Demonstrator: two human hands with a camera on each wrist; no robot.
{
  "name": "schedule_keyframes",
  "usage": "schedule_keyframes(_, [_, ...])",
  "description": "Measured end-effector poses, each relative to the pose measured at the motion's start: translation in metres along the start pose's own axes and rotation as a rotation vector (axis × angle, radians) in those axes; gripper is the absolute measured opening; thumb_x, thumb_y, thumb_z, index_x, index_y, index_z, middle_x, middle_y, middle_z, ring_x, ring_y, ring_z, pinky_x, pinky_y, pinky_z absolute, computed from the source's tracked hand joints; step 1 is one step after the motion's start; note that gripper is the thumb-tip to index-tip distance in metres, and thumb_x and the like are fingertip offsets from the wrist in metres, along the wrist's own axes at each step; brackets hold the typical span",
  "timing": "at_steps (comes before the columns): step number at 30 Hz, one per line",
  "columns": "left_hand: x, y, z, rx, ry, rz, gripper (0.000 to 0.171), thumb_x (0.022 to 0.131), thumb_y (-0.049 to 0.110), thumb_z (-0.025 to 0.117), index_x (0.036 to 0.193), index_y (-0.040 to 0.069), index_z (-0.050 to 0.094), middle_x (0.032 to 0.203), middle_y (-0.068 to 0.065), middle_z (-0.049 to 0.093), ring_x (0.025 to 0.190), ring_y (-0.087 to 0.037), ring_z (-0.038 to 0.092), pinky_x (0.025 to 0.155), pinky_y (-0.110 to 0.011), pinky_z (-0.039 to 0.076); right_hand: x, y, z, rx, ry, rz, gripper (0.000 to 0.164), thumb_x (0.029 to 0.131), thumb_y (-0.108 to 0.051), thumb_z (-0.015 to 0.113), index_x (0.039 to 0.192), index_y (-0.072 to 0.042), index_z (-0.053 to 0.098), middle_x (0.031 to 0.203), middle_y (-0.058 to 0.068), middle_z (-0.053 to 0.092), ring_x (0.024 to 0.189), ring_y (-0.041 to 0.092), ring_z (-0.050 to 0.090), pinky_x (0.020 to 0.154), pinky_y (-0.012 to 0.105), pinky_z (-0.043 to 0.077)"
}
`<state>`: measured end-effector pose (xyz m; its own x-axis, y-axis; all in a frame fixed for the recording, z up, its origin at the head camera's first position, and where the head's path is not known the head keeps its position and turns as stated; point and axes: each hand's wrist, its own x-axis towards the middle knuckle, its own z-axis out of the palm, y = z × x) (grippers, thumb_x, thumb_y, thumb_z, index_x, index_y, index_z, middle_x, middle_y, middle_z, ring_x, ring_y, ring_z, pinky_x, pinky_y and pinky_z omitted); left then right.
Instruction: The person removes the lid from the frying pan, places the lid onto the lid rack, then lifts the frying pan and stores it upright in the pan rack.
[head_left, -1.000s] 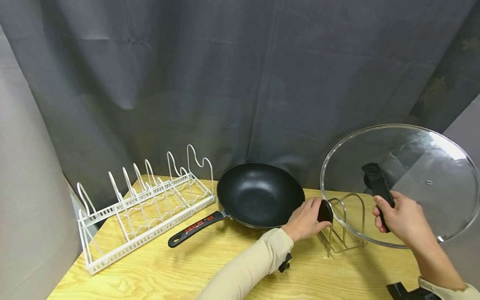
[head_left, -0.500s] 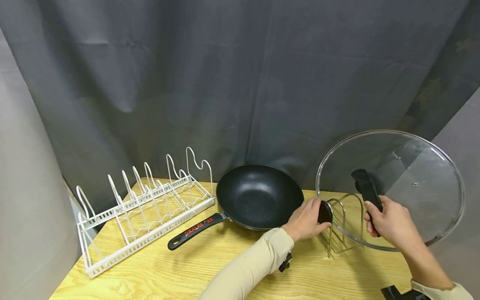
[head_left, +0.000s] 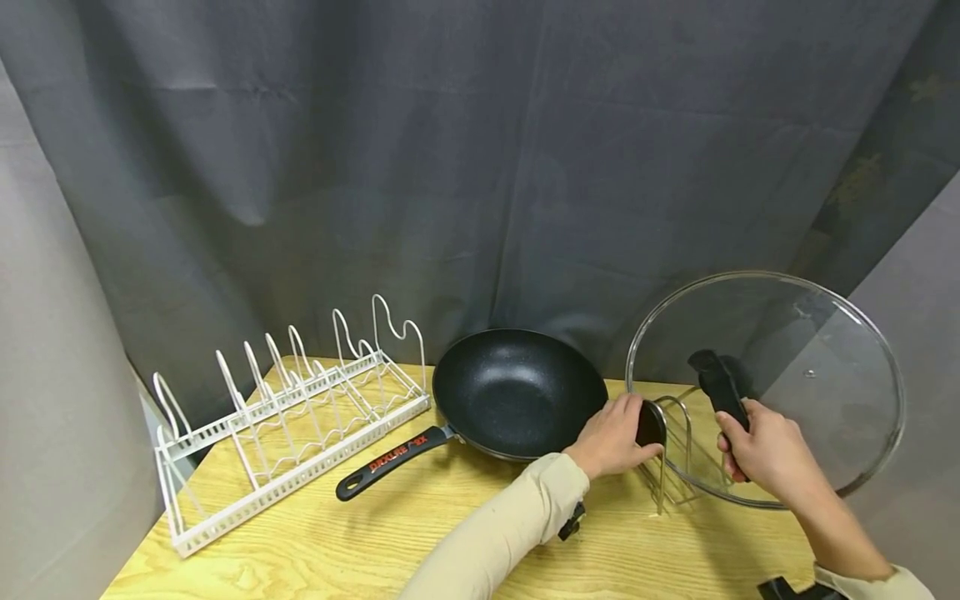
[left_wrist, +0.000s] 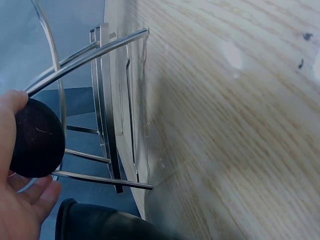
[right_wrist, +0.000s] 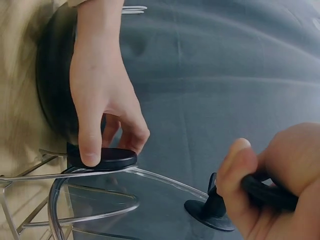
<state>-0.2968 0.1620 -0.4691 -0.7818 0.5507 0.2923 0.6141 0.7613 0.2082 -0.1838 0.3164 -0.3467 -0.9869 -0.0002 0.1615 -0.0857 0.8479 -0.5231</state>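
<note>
My left hand (head_left: 611, 437) holds a round black disc (left_wrist: 40, 137) at the end hoop of a small metal wire rack (head_left: 662, 483). In the right wrist view its thumb lies along one side of the disc, with the fingers curled behind. My right hand (head_left: 772, 450) grips the black handle (head_left: 716, 379) of a large, clear glass lid (head_left: 832, 358). The lid stands tilted on edge, and its metal-rimmed left side overlaps the wire rack in the head view. A black wok (head_left: 517, 392) sits just left of my left hand.
A white rack with upright wire dividers (head_left: 300, 477) stands on the left of the wooden table (head_left: 315, 550). The wok's handle (head_left: 393, 461) points toward its front. A dark curtain (head_left: 420, 167) hangs behind everything.
My right hand has brought the glass lid left and a little lower, farther over the wire rack. My left hand keeps its place on the black disc.
</note>
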Motion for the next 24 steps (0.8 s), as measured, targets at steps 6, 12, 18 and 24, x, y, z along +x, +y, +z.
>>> schedule_keyframes(6, [0.000,-0.001,-0.001,0.030,0.008,0.016,0.073,0.086,0.064,0.050,0.139,0.015,0.034,0.133,0.003,0.042,0.118,-0.011,0.047,0.092,-0.022,0.043,0.000,0.001,0.006,0.010,-0.013,-0.001,0.032,0.103,-0.027,0.038,0.092,0.002,0.045,0.062,0.003,0.054,0.045,0.018,0.056,0.042,0.030,0.042])
schedule_keyframes(12, [0.001,-0.001,0.000,0.056,0.023,0.026,0.074,0.085,0.064,0.050,0.138,0.015,0.035,0.130,0.003,0.044,0.115,-0.010,0.048,0.091,-0.021,0.044,0.001,0.003,0.011,0.017,-0.023,-0.008,0.030,0.103,-0.024,0.038,0.094,0.004,0.043,0.060,0.003,0.054,0.044,0.018,0.056,0.042,0.030,0.043])
schedule_keyframes(18, [0.001,0.000,0.001,0.073,0.040,0.030,0.075,0.085,0.064,0.051,0.138,0.014,0.035,0.129,0.002,0.044,0.115,-0.010,0.047,0.091,-0.021,0.043,0.001,0.003,0.015,0.021,-0.049,0.006,0.030,0.103,-0.024,0.038,0.092,0.003,0.044,0.058,0.004,0.053,0.045,0.019,0.056,0.043,0.031,0.044])
schedule_keyframes(24, [0.001,0.000,0.002,0.070,0.038,0.025,0.076,0.085,0.064,0.052,0.138,0.014,0.034,0.131,0.002,0.043,0.117,-0.009,0.046,0.092,-0.021,0.042,0.002,0.003,0.018,-0.006,-0.062,-0.005,0.031,0.103,-0.025,0.038,0.088,0.002,0.045,0.056,0.002,0.053,0.045,0.018,0.055,0.042,0.030,0.042])
